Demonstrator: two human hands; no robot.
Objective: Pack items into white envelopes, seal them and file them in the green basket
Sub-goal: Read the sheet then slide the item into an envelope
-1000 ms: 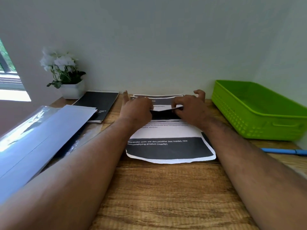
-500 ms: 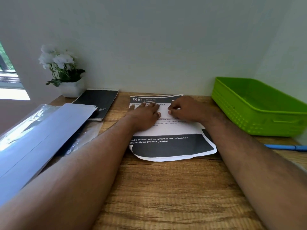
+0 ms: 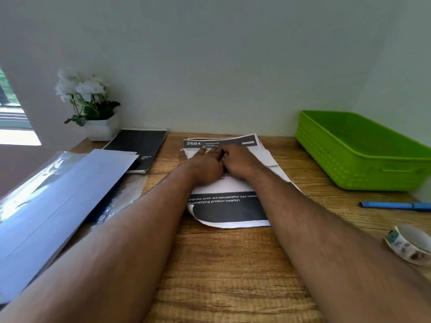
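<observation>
A stack of printed sheets (image 3: 227, 208) with black bands and white text lies flat in the middle of the wooden desk. My left hand (image 3: 205, 165) and my right hand (image 3: 240, 163) rest side by side on its upper half, palms down, fingers touching near the heading. The top sheets are fanned out to the right. A pile of white envelopes (image 3: 58, 190) in clear plastic wrap lies at the left. The green basket (image 3: 363, 150) stands at the back right with nothing visible inside.
A black notepad (image 3: 140, 148) and a white pot of white flowers (image 3: 93, 108) sit at the back left. A blue pen (image 3: 394, 205) and a roll of patterned tape (image 3: 410, 244) lie at the right. The wall closes off the back.
A second ago both hands pinched a raised fold of the sheet. They have since laid it flat and now press down on it, closer together.
</observation>
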